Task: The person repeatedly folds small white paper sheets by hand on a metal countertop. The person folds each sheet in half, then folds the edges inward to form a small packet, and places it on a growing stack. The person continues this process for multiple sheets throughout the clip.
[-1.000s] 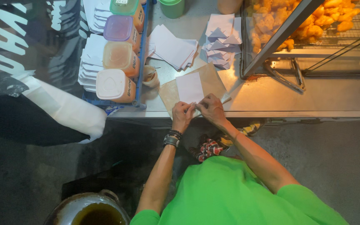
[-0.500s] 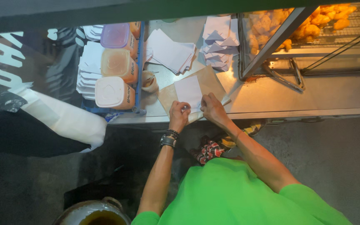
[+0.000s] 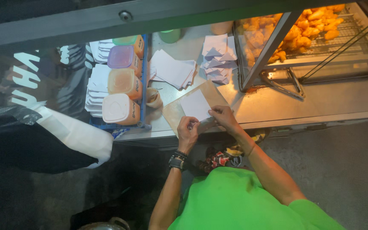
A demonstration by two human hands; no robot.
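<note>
— Which packages stood on the counter (image 3: 320,102)?
— Three lidded orange plastic tubs (image 3: 122,83) in a blue rack (image 3: 143,85), each labelled on its side; a black banner with white lettering (image 3: 26,81) hung left.

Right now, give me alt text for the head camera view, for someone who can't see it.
Seen from above, a person in a green shirt holds their left hand and right hand at the near edge of a brown paper sheet with a white paper square on it, on a steel counter. Lidded sauce tubs stand left; fried food fills a glass case right.
</note>
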